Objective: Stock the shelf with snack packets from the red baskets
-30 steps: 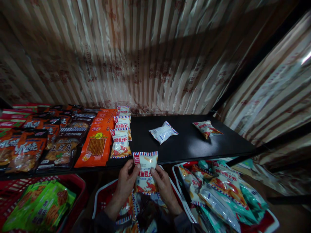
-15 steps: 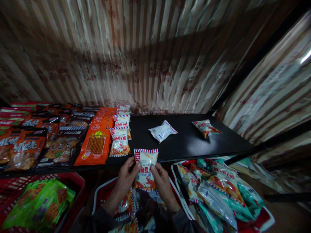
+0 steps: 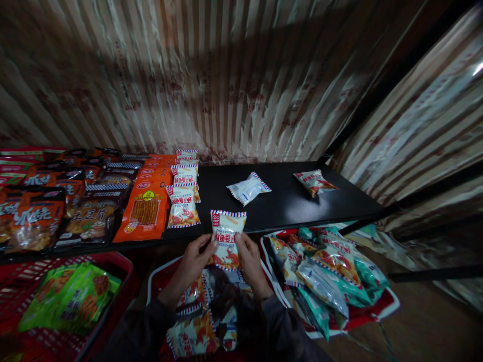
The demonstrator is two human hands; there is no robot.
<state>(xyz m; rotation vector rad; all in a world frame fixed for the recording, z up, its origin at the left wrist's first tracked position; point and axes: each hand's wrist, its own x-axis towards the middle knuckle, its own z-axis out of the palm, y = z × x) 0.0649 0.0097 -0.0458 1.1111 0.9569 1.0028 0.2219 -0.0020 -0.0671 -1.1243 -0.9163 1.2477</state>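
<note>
Between my two hands I hold a white and red snack bag (image 3: 227, 241) upright by its sides, its printed front facing me. My left hand (image 3: 198, 259) pinches the left edge and my right hand (image 3: 249, 261) grips the right edge. The bag is over a red basket (image 3: 158, 281) that contains more bags of the same kind (image 3: 192, 337). Beyond it, on the black shelf (image 3: 211, 186), a short row of matching bags (image 3: 183, 206) overlaps front to back. Farther right, one bag (image 3: 249, 188) lies askew with its back up, and another (image 3: 314, 182) lies near the shelf's right end.
Orange snack packs (image 3: 145, 203), brown potato-slice packs (image 3: 90, 213) and other bags (image 3: 33, 216) line the shelf's left part. A basket of green packs (image 3: 75, 296) stands lower left; another basket (image 3: 377, 311) with mixed bags stands right. A dark metal post (image 3: 362, 100) rises at right.
My view has tilted down slightly and shifted. Both hands have lifted the snack bag a little, toward the shelf's front edge, still holding it by both sides.
</note>
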